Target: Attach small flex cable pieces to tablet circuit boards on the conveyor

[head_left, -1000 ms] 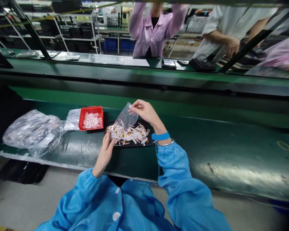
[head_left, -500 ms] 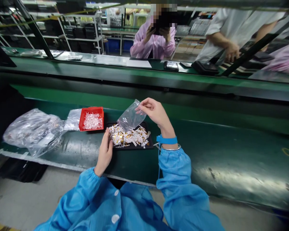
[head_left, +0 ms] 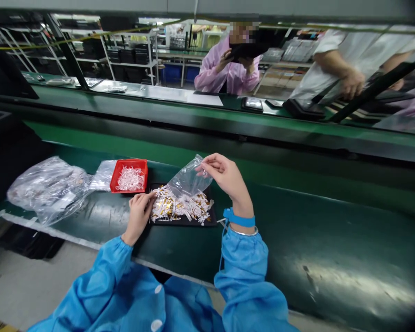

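Note:
Between the thumb and fingers of my right hand (head_left: 224, 177) is the upper right corner of a clear plastic bag (head_left: 186, 180). The bag hangs tilted over a black tray (head_left: 212, 216) heaped with small white and gold strips (head_left: 168, 205). My left hand (head_left: 139, 214) is at the tray's left end, its fingers bent and their tips at the tray edge; whether they pinch anything is too small to tell. A red box (head_left: 146, 177) holding thin, pale pieces (head_left: 130, 178) stands just behind my left hand.
Left of the red box lie a flat clear packet (head_left: 102, 177) and a large crumpled plastic bag (head_left: 51, 186) on the green bench (head_left: 332, 235). Across the raised ledge (head_left: 180, 108), a person in pink (head_left: 212, 74) holds a dark object; another person's hand (head_left: 352, 83) is at the right.
My left hand has shifted left, its fingers now bent at the tray's corner instead of lying along its side. My right hand still holds the bag. The view has tilted slightly.

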`<control>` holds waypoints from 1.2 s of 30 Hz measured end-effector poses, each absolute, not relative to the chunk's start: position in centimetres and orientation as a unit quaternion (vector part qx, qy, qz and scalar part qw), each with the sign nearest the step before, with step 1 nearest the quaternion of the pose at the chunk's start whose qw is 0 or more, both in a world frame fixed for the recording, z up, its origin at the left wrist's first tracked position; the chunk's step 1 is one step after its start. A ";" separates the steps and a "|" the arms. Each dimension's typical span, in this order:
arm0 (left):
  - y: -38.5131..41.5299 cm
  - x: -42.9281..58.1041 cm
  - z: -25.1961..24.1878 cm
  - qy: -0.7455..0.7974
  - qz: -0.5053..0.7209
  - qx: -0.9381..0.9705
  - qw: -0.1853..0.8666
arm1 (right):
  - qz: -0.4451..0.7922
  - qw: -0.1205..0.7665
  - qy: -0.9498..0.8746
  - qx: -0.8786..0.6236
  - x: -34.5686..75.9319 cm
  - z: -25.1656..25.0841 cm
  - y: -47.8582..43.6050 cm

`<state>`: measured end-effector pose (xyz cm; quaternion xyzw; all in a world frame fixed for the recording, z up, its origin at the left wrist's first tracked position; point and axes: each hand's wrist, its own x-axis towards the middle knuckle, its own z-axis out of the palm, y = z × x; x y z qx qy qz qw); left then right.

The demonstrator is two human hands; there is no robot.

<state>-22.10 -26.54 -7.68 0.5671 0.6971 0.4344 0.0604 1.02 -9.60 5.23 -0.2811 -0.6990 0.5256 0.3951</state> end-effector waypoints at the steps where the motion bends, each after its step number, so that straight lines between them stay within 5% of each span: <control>1: -26.4 -22.1 -7.7 0.700 0.435 0.563 0.059 | 0.531 0.394 -0.696 -0.280 1.2 5.0 -9.5; 10: -25.5 -21.0 -4.4 0.680 0.509 0.516 0.109 | 0.595 0.394 -0.653 -0.253 1.7 4.8 -8.8; 19: -25.0 -17.4 -0.4 0.516 0.605 0.359 0.488 | 0.689 0.347 -0.608 -0.187 0.2 4.8 -9.7; 28: -27.4 -17.7 0.1 0.555 0.642 0.469 0.243 | 0.700 0.263 -0.625 -0.224 -0.6 4.9 -10.5; 36: -30.7 -19.1 0.4 0.601 0.648 0.444 0.145 | 0.588 0.411 -0.648 -0.258 0.8 5.2 -10.5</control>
